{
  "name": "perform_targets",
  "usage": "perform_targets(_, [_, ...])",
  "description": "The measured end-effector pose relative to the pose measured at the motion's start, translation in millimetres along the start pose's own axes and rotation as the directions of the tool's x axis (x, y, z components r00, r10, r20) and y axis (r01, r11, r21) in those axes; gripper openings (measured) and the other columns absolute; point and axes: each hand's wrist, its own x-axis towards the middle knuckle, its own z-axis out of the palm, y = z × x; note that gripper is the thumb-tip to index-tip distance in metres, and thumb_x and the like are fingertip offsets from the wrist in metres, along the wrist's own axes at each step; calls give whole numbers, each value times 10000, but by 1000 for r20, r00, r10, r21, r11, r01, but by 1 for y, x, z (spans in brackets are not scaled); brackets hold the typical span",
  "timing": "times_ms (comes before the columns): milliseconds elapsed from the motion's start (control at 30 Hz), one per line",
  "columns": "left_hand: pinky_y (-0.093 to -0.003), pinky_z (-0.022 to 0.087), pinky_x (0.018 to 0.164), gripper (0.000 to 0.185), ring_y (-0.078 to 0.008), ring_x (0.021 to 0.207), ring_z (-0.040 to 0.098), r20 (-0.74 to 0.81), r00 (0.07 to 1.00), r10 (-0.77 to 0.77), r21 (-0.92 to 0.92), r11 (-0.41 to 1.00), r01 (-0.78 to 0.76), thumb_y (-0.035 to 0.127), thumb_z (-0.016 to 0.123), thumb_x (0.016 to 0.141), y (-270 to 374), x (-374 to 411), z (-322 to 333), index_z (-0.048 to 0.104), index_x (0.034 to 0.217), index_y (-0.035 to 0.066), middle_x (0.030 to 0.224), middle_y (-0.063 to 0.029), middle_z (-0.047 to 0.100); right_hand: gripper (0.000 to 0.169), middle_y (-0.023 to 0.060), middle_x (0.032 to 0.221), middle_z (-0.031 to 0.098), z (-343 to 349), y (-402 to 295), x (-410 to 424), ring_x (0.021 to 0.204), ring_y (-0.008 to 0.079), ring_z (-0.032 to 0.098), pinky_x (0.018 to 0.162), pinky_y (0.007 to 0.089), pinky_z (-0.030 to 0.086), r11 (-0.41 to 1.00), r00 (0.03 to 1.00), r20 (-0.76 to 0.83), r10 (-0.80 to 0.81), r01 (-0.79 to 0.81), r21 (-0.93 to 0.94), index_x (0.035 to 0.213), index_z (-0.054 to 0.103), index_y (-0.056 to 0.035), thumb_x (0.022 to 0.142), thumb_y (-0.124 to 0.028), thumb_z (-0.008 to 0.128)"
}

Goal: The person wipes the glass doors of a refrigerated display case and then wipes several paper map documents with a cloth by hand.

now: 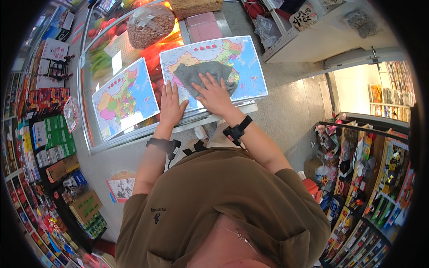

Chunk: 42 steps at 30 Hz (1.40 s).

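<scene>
A map of China printed on a flat sheet [246, 72] lies on the glass counter in front of me. Spread across its middle and lower part is a dark grey cloth [187, 74]. My right hand [214, 95] rests palm down on the cloth, fingers fanned out. My left hand [171, 105] lies flat at the sheet's lower left edge, thumb apart, holding nothing. To its left is a second, smaller-looking map sheet [140, 90], with glare near its bottom. Part of the first map is hidden beneath the cloth and my right hand.
The glass display counter [85, 110] shows fruit and vegetables inside. A plastic bag of nuts or beans [150, 28] and pink sheets [204, 26] stand beyond the maps. Stocked shelves [362, 174] line the right; cartons [57, 134] are stacked left. A white shelf [301, 47] juts out at upper right.
</scene>
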Motion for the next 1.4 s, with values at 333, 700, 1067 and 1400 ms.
perform_targets(333, [-518, 217, 1141, 797, -481, 1404, 195, -10, 1000, 26, 83, 996, -25, 390, 625, 877, 1, 3, 1, 304, 1436, -79, 1526, -296, 203, 631, 186, 1566, 222, -20, 78, -28, 1452, 371, 175, 1129, 613, 156, 829, 817, -231, 528, -555, -72, 1479, 350, -126, 936, -397, 518])
perform_targets(700, [-520, 207, 1145, 777, -505, 1388, 198, 11, 999, 44, 93, 995, -45, 363, 605, 893, -5, 2, 6, 277, 1442, -79, 1516, -319, 199, 569, 128, 1549, 283, 15, -27, -18, 1435, 324, 244, 1131, 587, 199, 993, 991, -58, 120, -121, -16, 1438, 414, -164, 922, -369, 540])
perform_targets(1067, [-511, 205, 1147, 761, -500, 1398, 190, 63, 997, 32, -79, 996, -27, 281, 646, 869, -12, 4, 1, 292, 1434, -86, 1524, -314, 188, 581, 133, 1532, 313, -9, 74, -51, 1419, 332, 257, 1098, 621, 219, 829, 791, -327, 517, -558, -38, 1416, 458, -169, 892, -394, 570])
perform_targets(1400, [-376, 332, 1092, 719, -372, 1305, 442, 177, 948, -265, -637, 704, 315, 209, 648, 860, -32, -3, -1, 320, 1407, -123, 1390, -309, 438, 561, 242, 1365, 483, -21, 134, -57, 1240, 402, 478, 1026, 450, 405, 748, 644, -382, 663, -585, 313, 1342, 527, -68, 825, -228, 673])
